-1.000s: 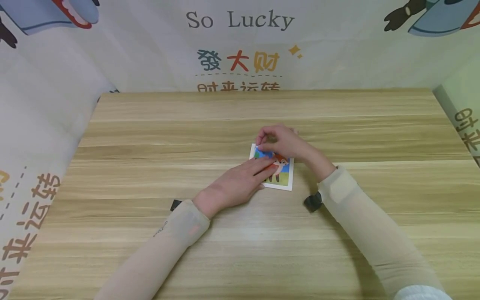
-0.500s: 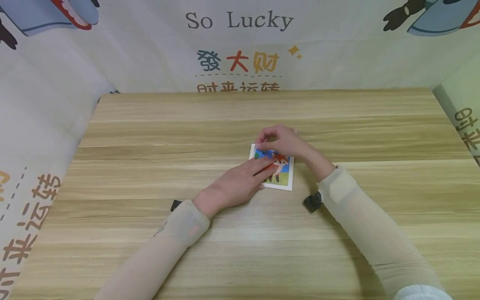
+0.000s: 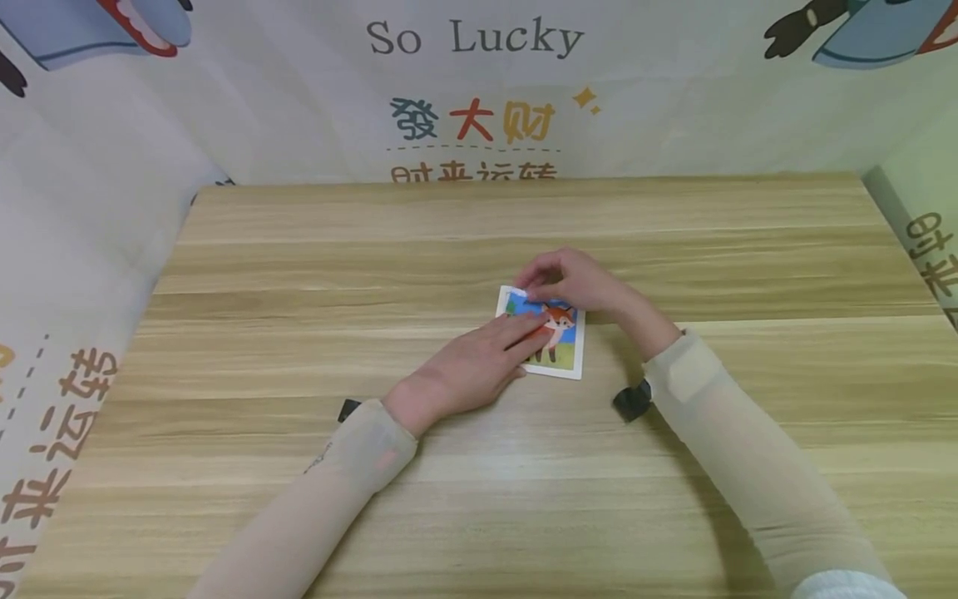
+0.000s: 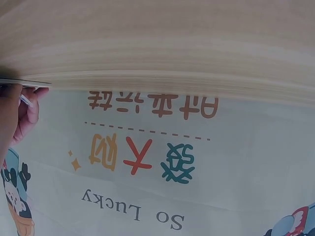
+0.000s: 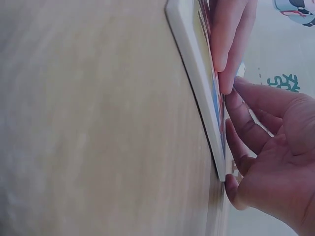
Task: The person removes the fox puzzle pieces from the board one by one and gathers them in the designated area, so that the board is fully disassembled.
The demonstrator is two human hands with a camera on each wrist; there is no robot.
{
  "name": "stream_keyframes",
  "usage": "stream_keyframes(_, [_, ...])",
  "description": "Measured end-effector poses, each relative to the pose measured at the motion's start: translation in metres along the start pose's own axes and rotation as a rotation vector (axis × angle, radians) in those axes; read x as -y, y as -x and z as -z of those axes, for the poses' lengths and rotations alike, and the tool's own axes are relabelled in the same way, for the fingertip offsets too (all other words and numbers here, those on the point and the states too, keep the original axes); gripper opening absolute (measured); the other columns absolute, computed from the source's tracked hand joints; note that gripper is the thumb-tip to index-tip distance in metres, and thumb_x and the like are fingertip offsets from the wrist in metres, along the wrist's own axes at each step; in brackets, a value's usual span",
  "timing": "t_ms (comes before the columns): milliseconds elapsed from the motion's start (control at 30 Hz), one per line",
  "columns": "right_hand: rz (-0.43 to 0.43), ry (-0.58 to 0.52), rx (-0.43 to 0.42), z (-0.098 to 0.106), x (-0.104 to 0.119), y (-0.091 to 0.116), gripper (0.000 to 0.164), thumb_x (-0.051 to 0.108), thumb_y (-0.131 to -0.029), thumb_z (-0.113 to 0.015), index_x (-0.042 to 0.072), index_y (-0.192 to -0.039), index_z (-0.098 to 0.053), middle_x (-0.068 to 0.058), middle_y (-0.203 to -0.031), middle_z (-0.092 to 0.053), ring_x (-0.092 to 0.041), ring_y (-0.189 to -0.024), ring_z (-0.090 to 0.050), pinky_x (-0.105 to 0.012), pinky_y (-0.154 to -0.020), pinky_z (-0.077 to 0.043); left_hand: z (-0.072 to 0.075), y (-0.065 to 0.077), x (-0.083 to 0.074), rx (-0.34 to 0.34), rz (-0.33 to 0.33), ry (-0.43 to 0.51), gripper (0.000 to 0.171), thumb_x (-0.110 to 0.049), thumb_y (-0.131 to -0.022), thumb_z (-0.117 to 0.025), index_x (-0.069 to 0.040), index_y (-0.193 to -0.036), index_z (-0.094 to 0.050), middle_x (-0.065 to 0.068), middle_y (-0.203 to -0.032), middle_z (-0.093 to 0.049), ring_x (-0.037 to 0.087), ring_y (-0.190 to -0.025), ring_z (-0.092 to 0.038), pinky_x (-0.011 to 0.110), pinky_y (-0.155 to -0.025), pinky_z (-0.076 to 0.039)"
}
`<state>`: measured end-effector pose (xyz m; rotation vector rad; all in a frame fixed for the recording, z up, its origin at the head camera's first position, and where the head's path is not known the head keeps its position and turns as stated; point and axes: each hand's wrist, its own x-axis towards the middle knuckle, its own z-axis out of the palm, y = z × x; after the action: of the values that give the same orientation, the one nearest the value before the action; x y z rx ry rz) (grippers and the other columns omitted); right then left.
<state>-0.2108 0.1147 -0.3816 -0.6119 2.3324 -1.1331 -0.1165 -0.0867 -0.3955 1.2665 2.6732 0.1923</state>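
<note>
Your left hand (image 3: 475,366): fingers out straight, pressing, gripping nothing. Under its fingertips and showing past them, a squarish, white-bordered picture board (image 3: 567,353), fox on blue and green, lies flat on the pale wood-grain table (image 3: 299,266). Its edge looks thick, so probably stiff and light, not fragile, likely to slide if you ease the left fingers. Best hold: the bare white border, right of your left fingertips.

Your right hand (image 3: 576,279), over the board's far edge: thumb and index look to be pinching a thin, pale sliver (image 5: 240,70), tilted; too small to identify. Probably near weightless; pinch gently, by its edges.

Writing, left to right: brown 来运转 on the white cloth (image 3: 45,249) well left of your left hand; tiny dark script on your beige left sleeve (image 3: 329,482), unreadable; "So Lucky", 發大财 and 时来运转, its bottom cut off, on the white backdrop (image 3: 659,100) beyond both hands; brown 时 well right of your right hand. No brand readable.
</note>
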Motion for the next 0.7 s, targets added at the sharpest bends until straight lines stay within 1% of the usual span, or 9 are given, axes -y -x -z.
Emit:
stream_keyframes(100, [-0.014,0.002,-0.014,0.001,-0.001,0.001,0.018,0.009,-0.095,-0.066,0.000,-0.110,-0.070,-0.016,-0.112,-0.071,-0.024,-0.103,-0.060,-0.037,-0.097,-0.044,0.001,0.000,0.000,-0.002,-0.003,-0.003,0.056,-0.027,-0.106,-0.047,-0.009,-0.157,-0.030,0.007,-0.166,-0.025,0.021,-0.155,-0.022,0.037,-0.127,-0.021])
stream_keyframes(200, [-0.015,-0.018,-0.031,0.002,-0.002,0.002,0.017,0.010,-0.095,-0.066,0.000,-0.109,-0.070,-0.016,-0.109,-0.071,-0.025,-0.102,-0.060,-0.038,-0.098,-0.044,0.001,0.000,0.000,0.001,-0.002,-0.006,0.056,-0.028,-0.106,-0.047,-0.010,-0.157,-0.030,0.007,-0.166,-0.025,0.020,-0.154,-0.023,0.037,-0.127,-0.022])
stream_keyframes(367, [0.022,-0.063,-0.117,0.004,-0.004,0.004,0.018,0.009,-0.096,-0.064,-0.001,-0.110,-0.069,-0.016,-0.108,-0.069,-0.024,-0.102,-0.060,-0.038,-0.098,-0.046,0.001,0.001,-0.001,0.016,0.010,-0.009,0.057,-0.028,-0.106,-0.047,-0.011,-0.157,-0.029,0.005,-0.166,-0.025,0.019,-0.154,-0.023,0.037,-0.127,-0.021])
stream_keyframes(433, [0.029,-0.081,-0.154,0.005,-0.005,0.005,0.018,0.010,-0.097,-0.063,0.000,-0.111,-0.068,-0.016,-0.108,-0.068,-0.023,-0.102,-0.060,-0.037,-0.098,-0.046,0.001,0.001,-0.001,0.016,0.010,-0.011,0.057,-0.029,-0.106,-0.046,-0.011,-0.158,-0.029,0.005,-0.166,-0.025,0.019,-0.154,-0.023,0.037,-0.127,-0.021])
stream_keyframes(633, [0.021,-0.114,-0.241,0.012,-0.006,0.010,0.019,0.010,-0.097,-0.061,-0.001,-0.110,-0.069,-0.015,-0.105,-0.067,-0.021,-0.093,-0.066,-0.026,-0.085,-0.053,0.000,0.000,0.000,0.001,0.004,-0.017,0.056,-0.028,-0.106,-0.047,-0.011,-0.157,-0.030,0.006,-0.166,-0.025,0.020,-0.154,-0.025,0.037,-0.127,-0.022])
stream_keyframes(700, [0.010,-0.147,-0.261,0.014,-0.006,0.012,0.019,0.010,-0.097,-0.061,-0.002,-0.111,-0.068,-0.014,-0.104,-0.066,-0.019,-0.089,-0.067,-0.024,-0.079,-0.057,0.000,0.001,0.000,-0.003,0.006,-0.023,0.057,-0.029,-0.106,-0.047,-0.011,-0.157,-0.030,0.006,-0.166,-0.026,0.021,-0.153,-0.026,0.036,-0.126,-0.023])
